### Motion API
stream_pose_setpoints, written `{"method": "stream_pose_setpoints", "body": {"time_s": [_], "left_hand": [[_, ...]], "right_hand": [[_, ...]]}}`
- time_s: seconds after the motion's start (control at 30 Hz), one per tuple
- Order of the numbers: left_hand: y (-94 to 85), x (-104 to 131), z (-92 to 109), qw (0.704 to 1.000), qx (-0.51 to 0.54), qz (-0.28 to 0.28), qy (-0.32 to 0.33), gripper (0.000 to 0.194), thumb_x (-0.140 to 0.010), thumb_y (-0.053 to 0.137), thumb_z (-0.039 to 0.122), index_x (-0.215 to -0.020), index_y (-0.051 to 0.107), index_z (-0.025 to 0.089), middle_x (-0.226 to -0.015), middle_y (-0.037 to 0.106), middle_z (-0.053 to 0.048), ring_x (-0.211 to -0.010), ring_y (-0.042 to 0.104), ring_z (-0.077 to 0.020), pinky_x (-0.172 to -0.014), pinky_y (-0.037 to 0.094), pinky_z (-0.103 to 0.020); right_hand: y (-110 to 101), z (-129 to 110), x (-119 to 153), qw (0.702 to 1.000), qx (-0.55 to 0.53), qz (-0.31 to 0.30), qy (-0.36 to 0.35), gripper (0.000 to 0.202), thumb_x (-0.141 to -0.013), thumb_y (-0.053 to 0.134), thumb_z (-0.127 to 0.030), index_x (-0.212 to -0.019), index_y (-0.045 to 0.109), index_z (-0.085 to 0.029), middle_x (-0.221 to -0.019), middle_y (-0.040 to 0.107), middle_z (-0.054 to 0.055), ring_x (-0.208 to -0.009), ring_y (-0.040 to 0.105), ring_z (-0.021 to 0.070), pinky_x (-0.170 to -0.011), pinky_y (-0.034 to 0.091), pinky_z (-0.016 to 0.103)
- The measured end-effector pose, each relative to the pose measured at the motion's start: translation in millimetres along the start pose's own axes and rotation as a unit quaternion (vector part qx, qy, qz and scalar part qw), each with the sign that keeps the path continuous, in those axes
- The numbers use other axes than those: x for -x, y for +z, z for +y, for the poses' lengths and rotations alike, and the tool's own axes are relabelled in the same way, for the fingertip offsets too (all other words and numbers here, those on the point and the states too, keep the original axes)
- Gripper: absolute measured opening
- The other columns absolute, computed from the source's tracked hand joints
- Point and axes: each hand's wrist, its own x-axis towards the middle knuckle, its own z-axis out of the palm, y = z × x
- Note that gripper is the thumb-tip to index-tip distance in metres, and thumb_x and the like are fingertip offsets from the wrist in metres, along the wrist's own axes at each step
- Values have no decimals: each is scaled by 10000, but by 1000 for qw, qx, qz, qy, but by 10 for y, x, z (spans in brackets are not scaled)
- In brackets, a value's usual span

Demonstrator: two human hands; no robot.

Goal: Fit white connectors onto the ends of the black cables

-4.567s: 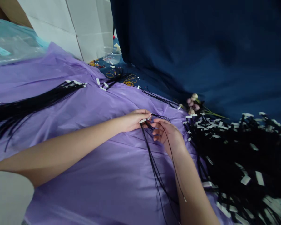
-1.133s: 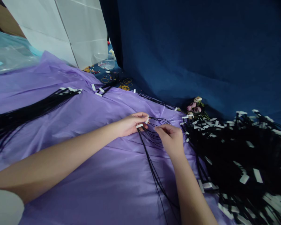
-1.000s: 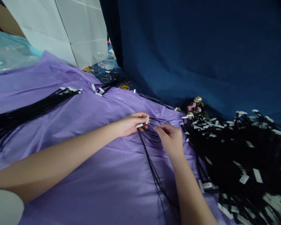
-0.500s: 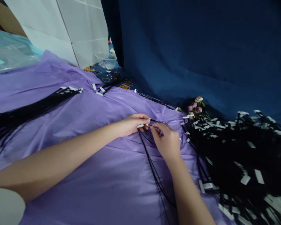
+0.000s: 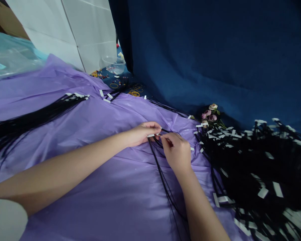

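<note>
My left hand point(image 5: 145, 134) is closed in a pinch on thin black cords point(image 5: 157, 160). A white tag point(image 5: 150, 135) shows at its fingertips. Some of the cords hang down from there across the purple sheet; others loop toward the right. Close beside it, my right hand point(image 5: 177, 149) is closed too, its thumb and forefinger pinching a black cord near the left fingertips. Its other fingers are curled in, and the exact point of its grip is partly hidden.
A large heap of white-tagged black cords point(image 5: 251, 164) lies at right, beside artificial roses point(image 5: 210, 115). Another cord bundle point(image 5: 40, 113) lies at left on the purple sheet point(image 5: 110, 194). Behind are rubber bands point(image 5: 134, 93), a clear plastic tub point(image 5: 115, 67) and a dark blue cloth point(image 5: 203, 53).
My right hand has shifted very slightly, its fingers curling closer together by the left fingertips. My left hand stays in place with the cords.
</note>
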Motion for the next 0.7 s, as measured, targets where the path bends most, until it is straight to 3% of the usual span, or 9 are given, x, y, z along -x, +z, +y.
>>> {"method": "stream_pose_setpoints", "body": {"time_s": [0.23, 0.43, 0.6, 0.7], "left_hand": [[21, 12, 10, 1000, -8, 5, 4, 149, -758, 694, 237, -826, 601, 143, -724, 610, -8, -657, 571, -92, -665, 397, -244], [1, 2, 6, 1000, -5, -2, -3, 179, -756, 711, 263, -836, 605, 145, -753, 622, -17, -682, 580, -97, -657, 397, -241], [-20, -11, -8, 1000, 16, 9, 3, 195, -737, 730, 262, -823, 604, 140, -732, 607, -11, -678, 574, -98, -675, 404, -251], [-19, -11, -12, 1000, 25, 18, 5, 202, -735, 732, 263, -827, 601, 140, -737, 609, -14, -684, 576, -103, -669, 400, -253]], "right_hand": [[-3, 0, -17, 1000, -13, -7, -20, 183, -861, 499, -148, -747, 638, -184, -700, 653, 26, -662, 578, 148, -653, 404, 241], [-42, 0, -14, 999, -16, -19, 38, 152, -866, 537, -231, -862, 686, -201, -760, 674, 30, -655, 592, 148, -653, 431, 245], [-144, -24, -12, 999, 7, 48, 9, 198, -851, 573, -258, -995, 689, -187, -915, 673, 75, -803, 608, 190, -745, 453, 294], [-234, -38, -15, 998, -19, 49, -17, 156, -850, 581, -264, -911, 695, -177, -786, 643, 49, -723, 586, 167, -720, 441, 279]]}}
